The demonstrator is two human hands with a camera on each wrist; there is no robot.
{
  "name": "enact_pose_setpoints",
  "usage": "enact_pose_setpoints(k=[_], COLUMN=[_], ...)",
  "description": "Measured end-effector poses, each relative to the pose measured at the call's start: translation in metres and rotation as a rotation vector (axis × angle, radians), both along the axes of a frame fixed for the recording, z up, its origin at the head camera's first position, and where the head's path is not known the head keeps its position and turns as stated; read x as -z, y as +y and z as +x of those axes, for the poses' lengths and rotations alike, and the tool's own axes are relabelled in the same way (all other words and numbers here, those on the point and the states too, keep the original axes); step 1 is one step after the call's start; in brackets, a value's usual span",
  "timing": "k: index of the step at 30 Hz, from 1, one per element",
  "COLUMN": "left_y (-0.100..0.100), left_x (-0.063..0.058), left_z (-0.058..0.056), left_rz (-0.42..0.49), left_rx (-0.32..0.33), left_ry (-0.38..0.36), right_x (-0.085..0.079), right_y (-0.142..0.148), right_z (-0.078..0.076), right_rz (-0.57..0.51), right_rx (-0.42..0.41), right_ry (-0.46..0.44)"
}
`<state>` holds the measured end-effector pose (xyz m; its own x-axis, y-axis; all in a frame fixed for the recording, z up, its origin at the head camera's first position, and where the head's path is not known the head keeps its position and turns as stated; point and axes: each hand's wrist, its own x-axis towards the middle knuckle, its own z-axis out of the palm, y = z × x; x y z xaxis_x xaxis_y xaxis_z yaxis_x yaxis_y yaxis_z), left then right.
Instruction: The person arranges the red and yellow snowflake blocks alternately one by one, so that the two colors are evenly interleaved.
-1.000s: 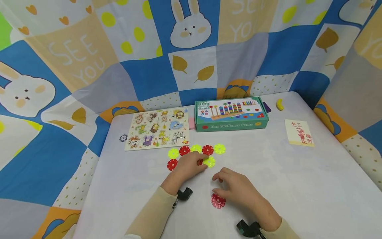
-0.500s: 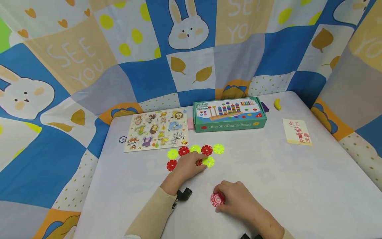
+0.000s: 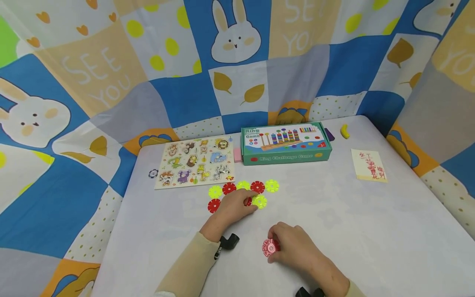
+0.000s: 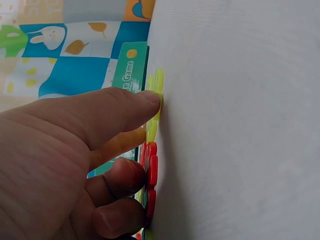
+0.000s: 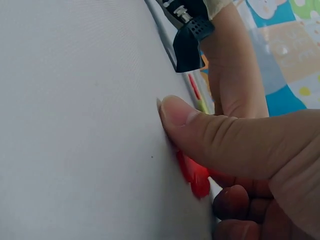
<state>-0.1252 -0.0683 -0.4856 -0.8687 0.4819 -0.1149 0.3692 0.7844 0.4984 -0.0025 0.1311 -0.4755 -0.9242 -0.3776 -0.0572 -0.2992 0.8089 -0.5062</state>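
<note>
In the head view my left hand (image 3: 235, 206) is over the lower row of flat, notched snowflake discs. Its thumb and index finger grip the edges of a yellow snowflake disc (image 3: 260, 201) at the row's right end. A red disc (image 3: 214, 205) lies at that row's left end; the hand covers discs between. Nearer the front, my right hand (image 3: 297, 249) pinches a red snowflake disc (image 3: 269, 248) between thumb and fingers, low over the table. The right wrist view shows that red disc (image 5: 199, 182) partly behind the thumb. Above, yellow and red discs (image 3: 257, 187) alternate in another row.
A board of animal pictures (image 3: 196, 163) lies behind the rows on the left. Beside it stands a green Ring Challenge Game box (image 3: 285, 144). A toy banana (image 3: 344, 131) and a handwritten paper note (image 3: 369, 165) lie at the right. Patterned cloth (image 3: 237, 90) hangs behind.
My right hand has come down and closed its thumb and fingers on the red snowflake disc, which lay beside it before. The left hand has kept its place on the yellow disc.
</note>
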Motion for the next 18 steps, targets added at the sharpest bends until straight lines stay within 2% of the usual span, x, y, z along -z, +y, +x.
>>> enact_pose_setpoints(k=[8, 11, 18], left_y=[-0.002, -0.002, -0.002], left_x=[0.001, 0.0, -0.001], left_z=[0.001, 0.001, 0.0], left_rz=[0.013, 0.011, 0.007], left_rx=[-0.012, -0.012, -0.004], left_ry=[-0.02, -0.024, -0.021], right_x=[-0.002, -0.001, 0.004], right_y=[-0.002, -0.001, 0.004], right_z=[0.005, 0.007, 0.012], right_rz=[-0.045, -0.036, 0.001], right_rx=[-0.025, -0.054, -0.153], right_ry=[-0.052, -0.018, 0.136])
